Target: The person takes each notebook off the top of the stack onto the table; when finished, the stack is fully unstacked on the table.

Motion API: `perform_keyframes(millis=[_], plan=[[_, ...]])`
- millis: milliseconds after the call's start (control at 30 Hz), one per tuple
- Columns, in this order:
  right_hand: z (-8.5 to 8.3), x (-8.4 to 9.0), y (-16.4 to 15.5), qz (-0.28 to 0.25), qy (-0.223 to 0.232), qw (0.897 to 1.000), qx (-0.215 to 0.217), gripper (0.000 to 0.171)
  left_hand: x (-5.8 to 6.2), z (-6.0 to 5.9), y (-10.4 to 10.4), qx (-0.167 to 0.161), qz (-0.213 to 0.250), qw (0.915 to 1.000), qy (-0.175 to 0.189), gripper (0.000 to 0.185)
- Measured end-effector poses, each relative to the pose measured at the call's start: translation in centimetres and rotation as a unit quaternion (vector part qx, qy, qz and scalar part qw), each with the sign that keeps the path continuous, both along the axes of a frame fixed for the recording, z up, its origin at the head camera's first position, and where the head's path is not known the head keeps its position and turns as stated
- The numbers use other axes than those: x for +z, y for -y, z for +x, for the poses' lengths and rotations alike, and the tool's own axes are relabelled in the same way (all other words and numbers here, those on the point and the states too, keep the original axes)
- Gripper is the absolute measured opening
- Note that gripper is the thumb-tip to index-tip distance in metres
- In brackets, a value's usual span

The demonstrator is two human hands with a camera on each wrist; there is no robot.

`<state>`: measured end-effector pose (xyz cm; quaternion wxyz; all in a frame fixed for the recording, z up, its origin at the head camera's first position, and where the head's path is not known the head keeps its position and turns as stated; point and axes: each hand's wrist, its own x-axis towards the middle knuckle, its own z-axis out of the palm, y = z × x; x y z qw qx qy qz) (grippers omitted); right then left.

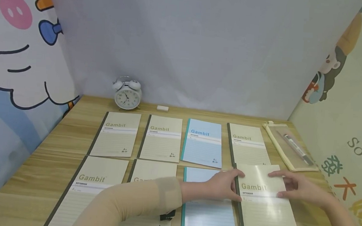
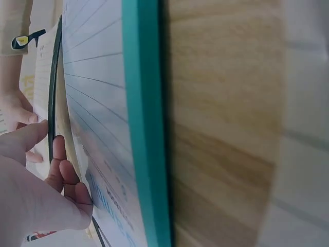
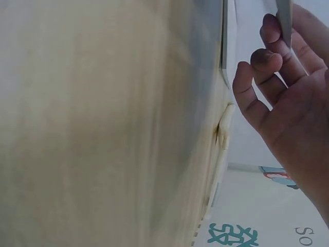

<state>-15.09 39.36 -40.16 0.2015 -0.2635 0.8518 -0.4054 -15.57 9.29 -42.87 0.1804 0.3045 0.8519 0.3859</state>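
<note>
Cream and blue "Gambit" notebooks lie in two rows on the wooden desk [image 1: 50, 143]. Both hands are on the front right cream notebook [image 1: 265, 209], whose top edge overlaps the cream notebook [image 1: 248, 144] behind it. My left hand [image 1: 237, 186] pinches its dark spine [image 2: 51, 103], thumb on the cover and fingers [image 2: 64, 172] curled against the edge. It reaches across the front blue notebook [image 1: 207, 213] with the teal spine [image 2: 146, 128]. My right hand [image 1: 275, 183] rests on the cover's upper right with its fingers stretched out. In the right wrist view the right hand's fingers [image 3: 257, 77] look loosely bent.
A white alarm clock [image 1: 127, 95] and a small white eraser [image 1: 162, 108] stand at the back. A cream pencil pouch [image 1: 291, 147] holding a pen lies at the right, close to the printed wall [image 1: 345, 135]. My left sleeve [image 1: 127, 202] covers part of the front middle cream notebook [image 1: 151, 173].
</note>
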Motion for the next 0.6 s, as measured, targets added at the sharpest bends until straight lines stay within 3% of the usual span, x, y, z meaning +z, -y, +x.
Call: perform_keyframes(millis=[167, 433, 600], plan=[[0.2, -1.0, -0.3, -0.006, -0.025, 0.999, 0.020, 0.052, 0.3, 0.6, -0.3, 0.006, -0.051, 0.9987, 0.003, 0.073], [0.4, -2.0, -0.6, -0.022, -0.028, 0.998, 0.056, 0.051, 0.6, 1.0, -0.6, -0.006, -0.129, 0.9902, -0.054, 0.070], [0.2, -2.1, -0.6, 0.007, -0.047, 0.998, 0.049, 0.048, 0.9, 0.9, -1.1, -0.004, -0.167, 0.9833, -0.072, 0.070]])
